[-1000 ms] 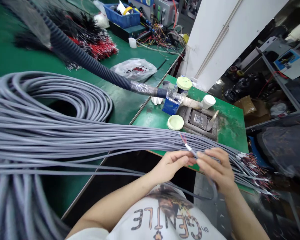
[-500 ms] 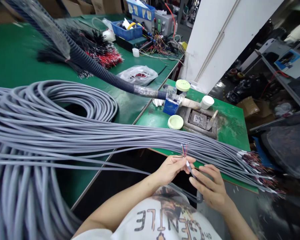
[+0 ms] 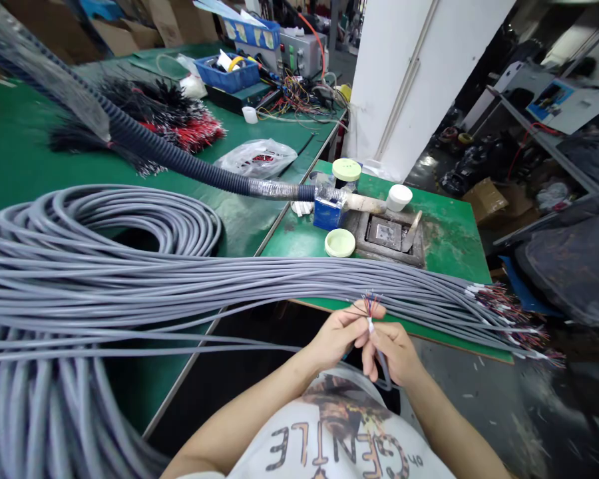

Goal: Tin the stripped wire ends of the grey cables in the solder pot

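Here's the big green bench (image 3: 14,169) on the left, and off it runs the grey cable bundle (image 3: 279,273), along the near edge of the smaller green bench (image 3: 449,236), stripped ends poking out past that bench's near right corner. Now the hands: the left hand (image 3: 344,332) pinches, thumb against fingers, at the neck of a single multicore cable (image 3: 382,363); the right hand (image 3: 395,347) grips it just below, fingers curled in. That cable is up in the air, by the smaller bench's near edge. Its end points away from the wearer's body, long axis roughly crosswise to the bundle, tail bending round beneath the hands. Progress, as I judge it: jacket off at this end, white sleeve (image 3: 370,324) at the neck, coloured cores (image 3: 369,305) fanned out, joined to nothing. Whether any spreading is left, I can't tell; the tips are too small to read.
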{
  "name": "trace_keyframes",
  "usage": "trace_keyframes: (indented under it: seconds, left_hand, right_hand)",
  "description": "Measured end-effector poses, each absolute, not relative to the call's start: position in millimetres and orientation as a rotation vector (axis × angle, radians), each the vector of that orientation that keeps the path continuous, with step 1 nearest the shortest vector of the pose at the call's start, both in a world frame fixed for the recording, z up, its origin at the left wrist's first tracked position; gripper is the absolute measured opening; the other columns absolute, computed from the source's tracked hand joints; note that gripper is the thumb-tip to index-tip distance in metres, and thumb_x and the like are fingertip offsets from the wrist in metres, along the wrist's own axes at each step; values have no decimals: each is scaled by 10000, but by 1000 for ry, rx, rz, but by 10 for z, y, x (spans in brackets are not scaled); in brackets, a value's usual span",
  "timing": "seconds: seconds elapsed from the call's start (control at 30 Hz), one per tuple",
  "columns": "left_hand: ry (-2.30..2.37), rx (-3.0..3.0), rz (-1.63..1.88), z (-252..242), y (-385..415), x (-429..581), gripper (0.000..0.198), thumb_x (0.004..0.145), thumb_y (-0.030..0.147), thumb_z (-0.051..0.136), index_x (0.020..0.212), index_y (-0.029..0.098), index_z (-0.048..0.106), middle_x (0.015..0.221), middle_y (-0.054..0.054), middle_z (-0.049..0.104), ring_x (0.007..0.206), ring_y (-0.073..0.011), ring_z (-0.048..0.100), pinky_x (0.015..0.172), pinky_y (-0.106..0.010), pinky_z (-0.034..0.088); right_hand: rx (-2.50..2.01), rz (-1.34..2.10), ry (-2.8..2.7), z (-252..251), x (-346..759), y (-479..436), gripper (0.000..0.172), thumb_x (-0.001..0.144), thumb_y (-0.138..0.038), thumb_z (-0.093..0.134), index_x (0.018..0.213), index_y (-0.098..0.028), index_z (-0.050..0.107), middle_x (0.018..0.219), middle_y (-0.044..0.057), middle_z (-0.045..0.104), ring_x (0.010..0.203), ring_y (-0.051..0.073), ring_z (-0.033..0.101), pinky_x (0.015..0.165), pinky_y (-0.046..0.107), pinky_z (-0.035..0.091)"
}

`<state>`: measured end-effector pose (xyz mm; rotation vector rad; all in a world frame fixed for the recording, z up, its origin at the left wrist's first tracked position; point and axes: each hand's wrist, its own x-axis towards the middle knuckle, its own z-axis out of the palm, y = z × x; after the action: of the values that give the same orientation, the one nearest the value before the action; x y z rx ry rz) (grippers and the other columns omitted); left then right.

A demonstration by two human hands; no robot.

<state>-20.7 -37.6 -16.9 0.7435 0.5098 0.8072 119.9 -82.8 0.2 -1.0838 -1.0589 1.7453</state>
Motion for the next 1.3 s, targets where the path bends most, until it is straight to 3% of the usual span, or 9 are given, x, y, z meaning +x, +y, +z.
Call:
trace_keyframes:
  seconds: [0.1,0.2,0.5,0.67,0.9,1.3]
  left_hand:
    - [775,712,1116,-142,-317,-294,263,722,360,734,875,159,661,714,5,581,611,-86,502,620,-215,424]
    - [954,793,1245,-61,-288,-387,210,718,337,731,746,154,633,611,38,537,506,-59,428,508,-189,371]
    - [972,882,1085,111,-231,-363,264,730,364,716,864,148,646,461,78,486,351,-26,344,366,-158,258]
    - [952,834,1052,102,-218,-333,286,731,398,706,827,143,620,400,87,470,309,-20,298,337,-149,211]
    - [958,811,1064,116,-219,-331,285,727,398,703,759,141,584,385,90,453,306,-17,291,331,-143,204]
    - [955,808,1059,79,-195,-355,280,731,394,706,801,141,606,393,84,485,295,-15,305,321,-136,207]
  right_hand:
    - [-1188,1569,-969,-9,1123,-781,316,838,-422,588,768,-119,648,474,22,629,303,82,491,332,163,347]
    - [-1223,1529,-929,2,1085,-745,292,828,-409,604,747,-132,649,462,8,616,302,81,486,327,163,339]
    - [-1205,1556,-933,-85,1008,-729,259,834,-380,605,759,-136,645,476,3,622,319,78,499,341,161,360]
    - [-1195,1572,-913,-105,999,-733,258,827,-375,613,752,-131,651,469,3,618,319,80,498,342,164,364]
    - [-1136,1675,-810,-150,977,-704,261,815,-377,624,729,-131,650,444,4,609,307,80,485,330,160,354]
    - [-1108,1716,-774,-156,971,-685,252,809,-367,630,729,-129,649,443,7,608,312,82,483,339,167,339]
